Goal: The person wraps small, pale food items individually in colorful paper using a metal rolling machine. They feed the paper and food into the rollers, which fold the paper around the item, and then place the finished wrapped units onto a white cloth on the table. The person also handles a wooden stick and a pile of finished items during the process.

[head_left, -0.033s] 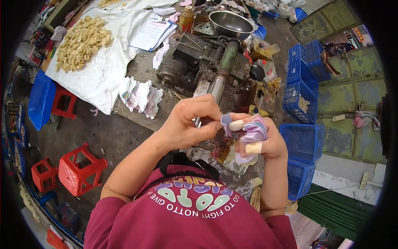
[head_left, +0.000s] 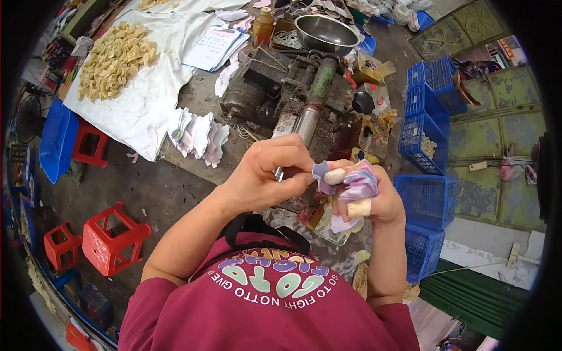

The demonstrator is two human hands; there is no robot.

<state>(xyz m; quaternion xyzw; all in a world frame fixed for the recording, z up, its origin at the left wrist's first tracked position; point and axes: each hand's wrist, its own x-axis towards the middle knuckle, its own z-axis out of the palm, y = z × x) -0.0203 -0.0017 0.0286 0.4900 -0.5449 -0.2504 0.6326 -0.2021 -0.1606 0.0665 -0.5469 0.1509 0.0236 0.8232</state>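
Close in front of my chest, my left hand (head_left: 272, 169) pinches the edge of a small purple cut piece (head_left: 319, 171) between thumb and forefinger. My right hand (head_left: 386, 202) is closed round a fanned bundle of purple and striped cut pieces (head_left: 360, 181), thin like fabric. A white cover (head_left: 335, 176) sits on a right fingertip and a cream one (head_left: 359, 208) on the right thumb. Just beyond both hands is a greasy dark machine (head_left: 263, 88) with a shiny metal cylinder (head_left: 307, 121). My left hand hides part of its near end.
Left of the machine lies a stack of pale cut pieces (head_left: 202, 140); a white sheet (head_left: 158, 88) bears a heap of yellowish pieces (head_left: 117, 61). A steel bowl (head_left: 328, 35) stands behind. Blue crates (head_left: 426, 202) line the right, red stools (head_left: 111, 240) the left.
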